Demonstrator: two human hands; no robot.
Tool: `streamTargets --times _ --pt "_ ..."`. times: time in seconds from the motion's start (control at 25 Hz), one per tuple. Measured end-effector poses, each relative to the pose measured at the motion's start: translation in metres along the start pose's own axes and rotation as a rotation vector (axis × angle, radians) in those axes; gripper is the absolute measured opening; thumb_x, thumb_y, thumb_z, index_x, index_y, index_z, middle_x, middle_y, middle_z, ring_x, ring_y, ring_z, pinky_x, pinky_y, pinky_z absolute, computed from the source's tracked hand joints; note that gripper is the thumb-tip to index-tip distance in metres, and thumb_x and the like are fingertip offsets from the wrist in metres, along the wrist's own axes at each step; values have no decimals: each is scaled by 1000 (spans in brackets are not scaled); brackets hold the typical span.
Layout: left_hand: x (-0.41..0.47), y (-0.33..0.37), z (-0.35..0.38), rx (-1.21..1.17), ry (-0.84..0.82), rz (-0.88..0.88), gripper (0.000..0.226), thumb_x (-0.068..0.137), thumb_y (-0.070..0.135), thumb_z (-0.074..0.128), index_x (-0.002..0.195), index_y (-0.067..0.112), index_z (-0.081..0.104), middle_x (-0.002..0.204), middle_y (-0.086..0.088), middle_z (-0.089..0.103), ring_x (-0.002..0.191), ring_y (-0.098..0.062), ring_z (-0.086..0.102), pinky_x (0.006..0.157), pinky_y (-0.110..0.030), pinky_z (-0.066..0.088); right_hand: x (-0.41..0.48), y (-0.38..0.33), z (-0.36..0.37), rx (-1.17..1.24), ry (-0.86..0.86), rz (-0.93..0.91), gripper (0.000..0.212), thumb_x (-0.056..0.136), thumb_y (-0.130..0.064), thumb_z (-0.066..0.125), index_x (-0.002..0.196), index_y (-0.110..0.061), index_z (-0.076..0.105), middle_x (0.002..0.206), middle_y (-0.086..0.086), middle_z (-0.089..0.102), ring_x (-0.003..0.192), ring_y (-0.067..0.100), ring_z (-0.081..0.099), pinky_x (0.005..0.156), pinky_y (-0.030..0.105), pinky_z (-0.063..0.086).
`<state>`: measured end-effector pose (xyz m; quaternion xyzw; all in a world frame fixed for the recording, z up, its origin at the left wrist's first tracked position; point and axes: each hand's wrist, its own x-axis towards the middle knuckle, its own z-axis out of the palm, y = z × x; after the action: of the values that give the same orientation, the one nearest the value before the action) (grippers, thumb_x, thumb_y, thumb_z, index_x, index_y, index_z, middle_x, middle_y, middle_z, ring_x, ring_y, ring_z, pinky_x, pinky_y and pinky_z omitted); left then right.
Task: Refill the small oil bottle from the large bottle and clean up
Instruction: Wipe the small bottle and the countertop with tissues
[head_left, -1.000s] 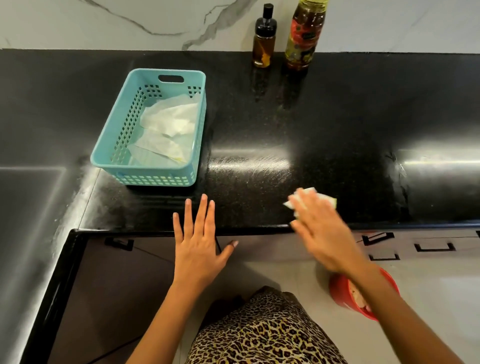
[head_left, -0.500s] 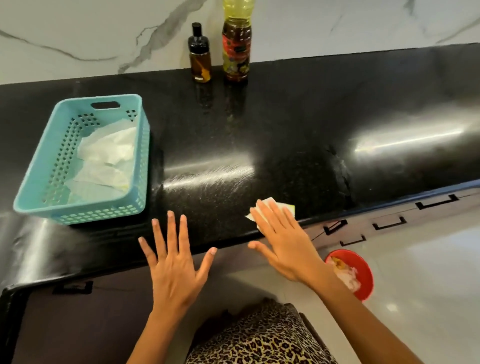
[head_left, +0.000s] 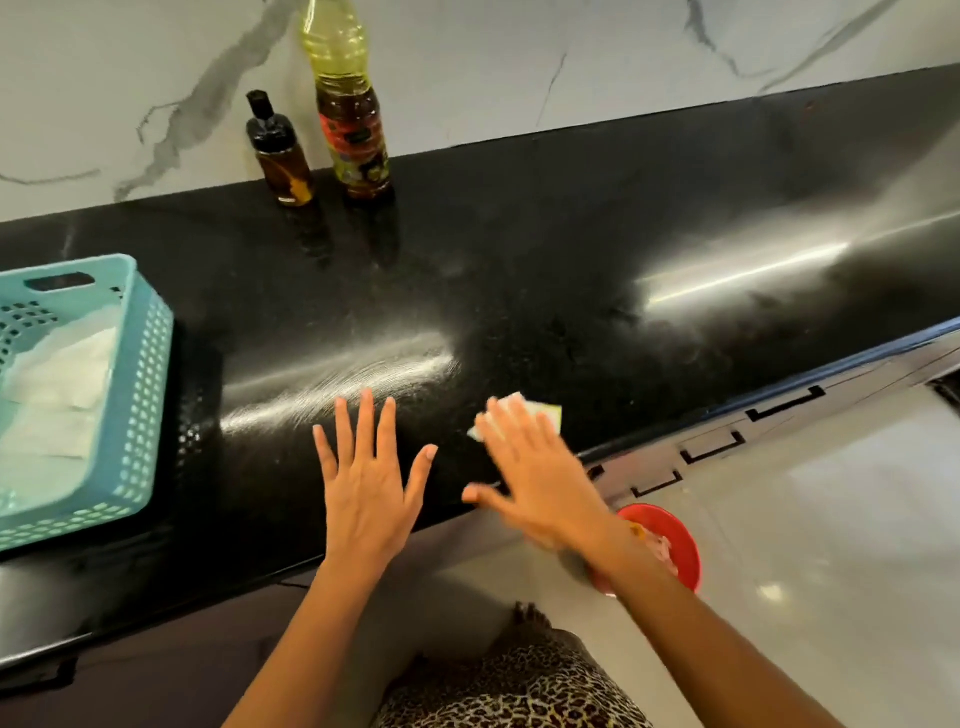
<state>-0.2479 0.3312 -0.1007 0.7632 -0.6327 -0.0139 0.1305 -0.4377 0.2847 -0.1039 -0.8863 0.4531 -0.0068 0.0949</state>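
Two bottles stand side by side at the back of the black bench (head_left: 571, 270), against the marble wall in the upper left of the frame. One is the small oil bottle (head_left: 280, 156), dark-capped and amber; the other is the large bottle (head_left: 353, 119), taller, just to its right. They are near each other but not touching, and well apart from both hands.

Two hands work at the lower middle. The left hand (head_left: 363, 499) lies flat on the bench near its front edge, grip apart — all five fingers straight and spread, holding nothing. The right hand (head_left: 535, 483) is blurred; its fingers are straight and press one folded paper wipe (head_left: 524, 410) against the bench, the grip apart rather than curled round it.

One teal perforated basket (head_left: 145, 374) sits at the left edge of the frame with white paper sheets (head_left: 57, 384) inside — they overlap, so their number cannot be told. One red bowl (head_left: 670, 540) sits on the pale floor at lower right, partly behind the right forearm, with some crumpled stuff inside. A leopard-print garment (head_left: 519, 691) fills the bottom centre.
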Motion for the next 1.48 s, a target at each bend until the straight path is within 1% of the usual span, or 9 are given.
streamTargets --times 0.08,0.28,0.4,0.64,0.72,0.88,1.04,1.36,1.48 --pt "1 2 4 -10 8 -33 78 89 63 9 144 10 25 155 -10 12 143 -26 -7 116 -51 -1 -25 18 1 34 33 -81 79 89 -69 16 149 -19 11 157 1 4 144 19 -8 118 35 -4" --pt "2 3 7 0 7 -54 78 89 64 14 143 9 27 154 -10 16 144 -25 -4 116 -52 1 -2 123 -26 13 2 213 84 80 -69 2 149 -20 2 158 4 -3 144 20 -11 116 37 -2" --pt "2 6 6 24 5 -71 79 89 64 14 144 9 26 155 -8 16 145 -24 -4 116 -50 2 50 111 -31 28 -31 241 90 79 -70 6 149 -15 3 158 8 -5 144 26 -10 117 42 -1" --pt "2 6 5 25 25 -110 80 87 64 15 142 8 29 154 -7 19 145 -25 0 117 -47 2 24 28 -4 -7 -31 -382 84 85 -71 23 147 -14 21 156 9 14 144 29 1 117 47 7" --pt "2 6 5 15 34 -121 78 88 64 18 142 8 29 154 -7 18 145 -25 1 117 -46 3 18 53 -5 5 -18 -426 81 86 -70 22 146 -15 26 154 9 21 144 28 9 116 46 12" --pt "3 6 5 15 21 -134 75 88 61 24 143 10 29 154 -6 17 145 -24 2 117 -45 4 90 127 -30 -30 -29 -106 92 79 -74 4 148 -15 12 157 9 6 144 24 -4 116 38 0" --pt "5 6 5 22 -12 -148 71 89 57 26 145 13 26 155 -4 17 145 -22 1 117 -45 4 165 107 -35 -7 -90 39 95 75 -74 3 149 -15 2 157 8 -7 143 25 -12 116 44 -3" --pt "8 2 8 87 -89 -170 74 88 59 17 148 16 13 156 -1 7 144 -22 -3 117 -43 -2 74 26 -5 -14 -48 -597 64 94 -53 24 147 -16 24 156 6 16 145 25 5 117 42 7" --pt "7 2 9 98 -88 -174 73 89 59 15 148 17 10 156 0 5 144 -21 -5 117 -41 -4 90 80 -14 -14 18 -509 62 93 -49 29 143 -12 32 151 12 28 142 31 18 115 39 11"
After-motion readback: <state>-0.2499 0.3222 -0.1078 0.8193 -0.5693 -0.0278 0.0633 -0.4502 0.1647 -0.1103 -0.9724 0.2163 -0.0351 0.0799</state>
